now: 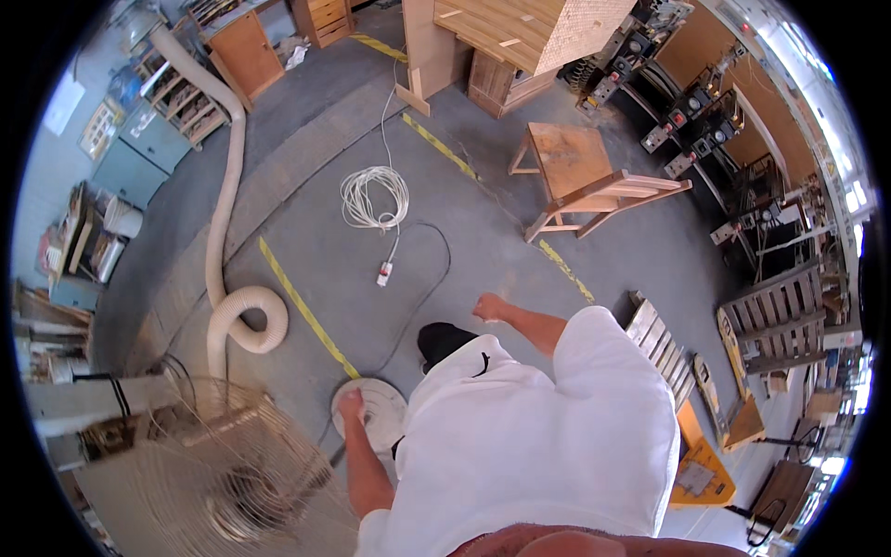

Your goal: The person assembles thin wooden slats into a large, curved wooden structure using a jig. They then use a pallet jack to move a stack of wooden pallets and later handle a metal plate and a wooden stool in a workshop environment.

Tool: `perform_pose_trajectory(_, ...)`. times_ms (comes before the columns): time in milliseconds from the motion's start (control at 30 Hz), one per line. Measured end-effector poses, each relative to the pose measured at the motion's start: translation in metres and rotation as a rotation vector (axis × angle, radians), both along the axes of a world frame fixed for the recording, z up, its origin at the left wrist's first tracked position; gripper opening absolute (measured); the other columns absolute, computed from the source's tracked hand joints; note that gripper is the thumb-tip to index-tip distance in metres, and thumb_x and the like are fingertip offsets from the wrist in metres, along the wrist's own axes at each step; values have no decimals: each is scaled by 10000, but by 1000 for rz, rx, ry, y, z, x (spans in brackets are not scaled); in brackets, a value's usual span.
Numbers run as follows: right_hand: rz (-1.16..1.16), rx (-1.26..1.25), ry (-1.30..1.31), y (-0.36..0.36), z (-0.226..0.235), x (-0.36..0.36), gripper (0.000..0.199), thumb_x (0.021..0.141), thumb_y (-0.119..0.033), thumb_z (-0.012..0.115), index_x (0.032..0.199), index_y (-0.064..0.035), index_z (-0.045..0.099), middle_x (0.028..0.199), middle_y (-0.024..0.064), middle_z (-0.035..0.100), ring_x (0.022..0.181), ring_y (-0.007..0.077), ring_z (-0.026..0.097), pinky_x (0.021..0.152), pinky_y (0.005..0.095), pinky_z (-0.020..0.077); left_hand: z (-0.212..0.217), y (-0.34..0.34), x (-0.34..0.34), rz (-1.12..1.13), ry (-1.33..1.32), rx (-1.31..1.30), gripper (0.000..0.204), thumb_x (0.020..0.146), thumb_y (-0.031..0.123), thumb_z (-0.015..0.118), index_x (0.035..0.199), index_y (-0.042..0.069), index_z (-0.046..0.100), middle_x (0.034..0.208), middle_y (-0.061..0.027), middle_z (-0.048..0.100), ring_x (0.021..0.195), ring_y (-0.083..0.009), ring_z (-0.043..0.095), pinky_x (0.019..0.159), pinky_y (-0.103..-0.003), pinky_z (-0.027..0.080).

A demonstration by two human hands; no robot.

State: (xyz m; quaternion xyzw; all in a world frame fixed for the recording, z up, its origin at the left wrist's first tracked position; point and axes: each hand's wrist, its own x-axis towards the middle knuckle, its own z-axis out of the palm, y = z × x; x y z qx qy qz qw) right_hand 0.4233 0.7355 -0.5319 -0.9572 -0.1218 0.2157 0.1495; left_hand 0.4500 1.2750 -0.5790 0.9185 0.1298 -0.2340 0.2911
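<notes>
My left hand (351, 406) hangs in front of the round pale base (382, 420) of a standing fan, its fingers loosely curled with nothing visible in them. A large fan with a wire guard (246, 497) stands at the lower left, close to my left forearm. My right hand (488, 307) is held out over the grey floor, closed, and I see nothing in it. Ahead lies a coiled white extension cord (375, 197). Its socket end (384, 273) rests on the floor, joined to a dark cable.
A wooden chair (568, 172) stands ahead right, near a wooden workbench (506, 37). A beige flexible hose (237, 139) loops along the left. Yellow tape (302, 302) marks the floor. Machinery (687, 121), wooden pallets (775, 316) and a yellow pallet truck (701, 473) line the right.
</notes>
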Motion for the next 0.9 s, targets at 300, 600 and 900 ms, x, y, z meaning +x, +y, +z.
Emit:
perform_pose_trajectory(300,-927,144,821,64,2,135,294,830,-291,659,795,0,666,617,85,611,459,180,546,413,359,469,134,-53,381,-120,-358,-303,297,831,251,599,887,-32,667,763,-195,662,717,-287,650,674,-391,489)
perform_pose_trajectory(600,412,-111,-134,139,-27,584,201,783,-271,624,768,-74,663,713,128,633,714,326,629,616,445,490,84,99,525,65,-63,-20,363,822,328,541,889,-3,676,791,-223,664,790,-386,653,710,-465,497)
perform_pose_trajectory(900,-304,474,22,304,51,939,296,824,-297,581,801,-16,672,651,104,648,600,180,625,599,352,491,35,222,562,946,405,-366,212,842,195,539,806,-4,602,689,-135,585,577,-231,584,497,-391,506)
